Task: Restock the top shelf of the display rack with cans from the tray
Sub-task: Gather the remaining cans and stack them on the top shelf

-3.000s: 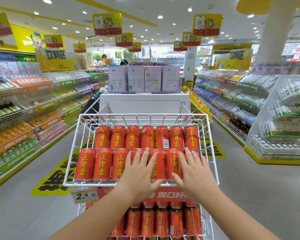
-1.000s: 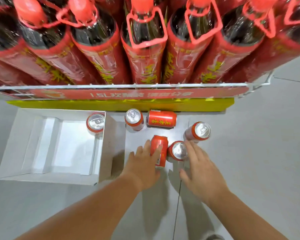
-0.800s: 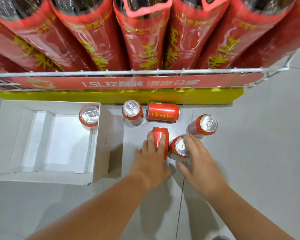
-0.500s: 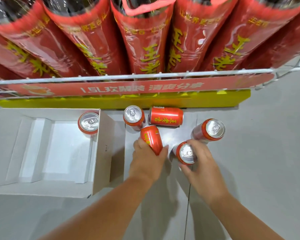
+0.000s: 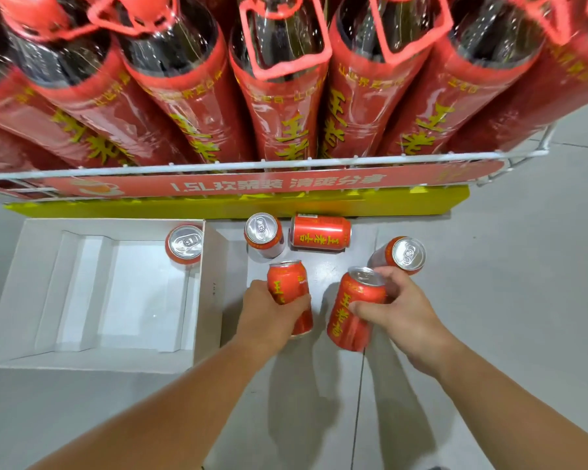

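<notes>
— What takes up most of the view?
— Large red-labelled bottles (image 5: 286, 106), packed side by side at twelve o'clock. They stand behind the white wire rail (image 5: 404, 160) of the display rack (image 5: 520, 154). A red strip (image 5: 272, 185) runs under the rail, above a yellow base (image 5: 218, 209).

— And below that?
— Grey floor (image 5: 506, 317). At nine o'clock on it sits the white cardboard tray (image 5: 28, 300), open-topped. The tray can (image 5: 184, 245) stands upright in its far right corner.

— The hands?
— Both are closed round cans, near the centre. The left hand (image 5: 269, 315) has fingers and thumb wrapped round the body of the left-held can (image 5: 287, 288), whose top points to twelve o'clock. At three o'clock of it, the right hand (image 5: 399, 312) grips the right-held can (image 5: 353, 310), with the thumb across the label and the fingers curled near the top rim.

— Any loose cans?
— Three, on the floor between the hands and the yellow base. An upright can (image 5: 263, 234) is at eleven o'clock of the left hand. A lying can (image 5: 320, 232) is just beside it, on its side. A tilted can (image 5: 401, 254) is at one o'clock of the right hand, close to the fingers; whether they touch, I cannot tell.
</notes>
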### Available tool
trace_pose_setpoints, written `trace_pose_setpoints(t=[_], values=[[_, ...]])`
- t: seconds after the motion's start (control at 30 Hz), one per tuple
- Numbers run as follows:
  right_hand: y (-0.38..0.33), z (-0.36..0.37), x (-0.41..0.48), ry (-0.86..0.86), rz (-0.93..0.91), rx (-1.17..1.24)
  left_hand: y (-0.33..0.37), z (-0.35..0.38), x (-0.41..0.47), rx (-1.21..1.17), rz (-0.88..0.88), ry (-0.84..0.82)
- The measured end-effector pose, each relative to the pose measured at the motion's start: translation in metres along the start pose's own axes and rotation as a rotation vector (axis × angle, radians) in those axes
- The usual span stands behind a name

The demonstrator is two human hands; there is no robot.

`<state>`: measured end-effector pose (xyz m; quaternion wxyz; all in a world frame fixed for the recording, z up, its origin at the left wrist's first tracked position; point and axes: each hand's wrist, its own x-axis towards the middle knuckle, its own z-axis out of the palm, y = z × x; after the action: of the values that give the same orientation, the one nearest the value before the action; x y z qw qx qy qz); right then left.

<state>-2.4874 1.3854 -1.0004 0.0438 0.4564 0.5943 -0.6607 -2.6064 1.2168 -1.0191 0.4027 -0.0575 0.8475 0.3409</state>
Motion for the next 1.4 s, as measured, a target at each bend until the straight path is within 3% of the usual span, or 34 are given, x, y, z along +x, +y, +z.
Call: trace_pose_setpoints(t=[0.1, 0.4, 1.07, 1.4], values=[[-0.026, -0.003, -0.023, -0.072, 0.040, 0.126, 0.019, -0.025, -0.042, 0.016, 0.059, -0.043], [-0.162, -0.016, -0.114, -0.234, 0.082, 0.422, 0.120, -0.110, -0.157, -0.137, 0.199, 0.087], [-0.591, -0.068, -0.411, -0.166, -0.426, 0.405, 0.444, -0.362, -0.486, 0.038, 0.684, 0.428], [-0.752, -0.072, -0.546, -0.136, -0.661, 0.377, 0.548, -0.473, -0.636, -0.033, 0.940, 0.518]])
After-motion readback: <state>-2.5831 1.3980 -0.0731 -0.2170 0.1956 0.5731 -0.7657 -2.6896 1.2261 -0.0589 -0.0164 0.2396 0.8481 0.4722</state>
